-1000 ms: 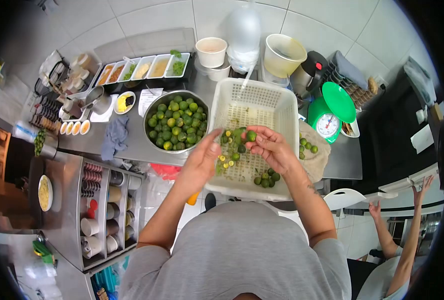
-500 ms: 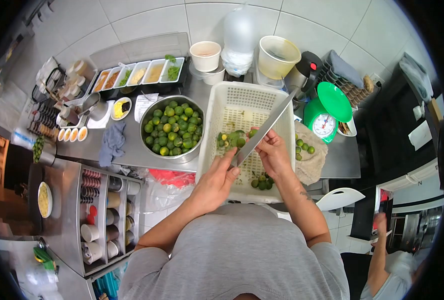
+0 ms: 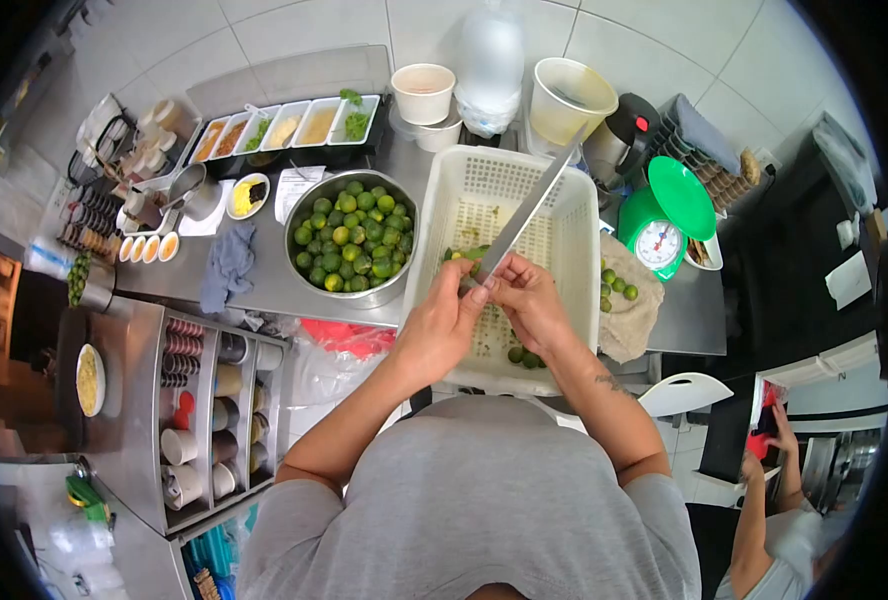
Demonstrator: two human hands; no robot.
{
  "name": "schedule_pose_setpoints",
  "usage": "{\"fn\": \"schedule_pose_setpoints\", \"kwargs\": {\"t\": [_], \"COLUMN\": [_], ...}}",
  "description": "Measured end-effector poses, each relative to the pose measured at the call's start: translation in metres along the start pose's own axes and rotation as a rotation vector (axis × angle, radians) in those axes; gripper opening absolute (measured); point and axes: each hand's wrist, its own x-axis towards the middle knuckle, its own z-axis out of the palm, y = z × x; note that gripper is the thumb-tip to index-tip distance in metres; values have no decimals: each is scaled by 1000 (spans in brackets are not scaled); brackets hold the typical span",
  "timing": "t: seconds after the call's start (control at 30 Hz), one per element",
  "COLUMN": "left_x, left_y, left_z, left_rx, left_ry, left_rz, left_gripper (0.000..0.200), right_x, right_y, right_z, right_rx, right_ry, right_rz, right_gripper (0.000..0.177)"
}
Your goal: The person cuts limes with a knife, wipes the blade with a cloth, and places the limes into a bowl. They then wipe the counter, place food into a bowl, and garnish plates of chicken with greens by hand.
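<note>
where the white crate (image 3: pixel 509 175) comes closest to the gray shirt (image 3: pixel 469 480), a few limes (image 3: pixel 526 357) lie on its floor beside the right wrist, so that forearm does best not to dip and sweep them about. just past them the two hands meet over the crate. the left hand (image 3: pixel 434 325) is closed around the near end of a long knife (image 3: pixel 536 210), thumb laid against it; a firm grip and a steady wrist should stop the blade rolling. the right hand (image 3: pixel 536 305) is curled in close by the blade's base, thumb bent toward the fingers; whatever it may pinch is hidden, so i cannot tell. those fingertips look very near the metal, and tucking them back, with short, slow moves, seems prudent. farther out, loose limes (image 3: pixel 619 284) rest on a beige cloth (image 3: pixel 624 325) right of the crate, and a steel bowl (image 3: pixel 384 295) heaped with limes stands to its left. beyond, the knife's tip points toward a pale tub (image 3: pixel 569 95), so swinging it that way wants care.
</note>
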Motion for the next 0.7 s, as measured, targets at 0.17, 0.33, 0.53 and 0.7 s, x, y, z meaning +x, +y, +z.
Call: {"fn": "schedule_pose_setpoints", "kwargs": {"t": [0.17,0.33,0.53,0.7], "left_x": [5,3,-4,-1], "left_y": [-1,-13,-13,-25], "left_z": [-5,-22,-68,-83], "left_rx": [-30,-200,-311,-299], "left_ry": [20,72,374,515], "left_rz": [-38,-57,-175,-197], "left_gripper": [36,42,47,52], "right_x": [13,13,-6,1], "right_y": [-11,-30,-29,-16], "right_z": [-13,-29,-67,-74], "right_rx": [-98,-691,-1831,-1952], "right_ry": [-145,-365,-643,-639], "right_rz": [136,84,269,415], "right_gripper": [18,25,29,22]}}
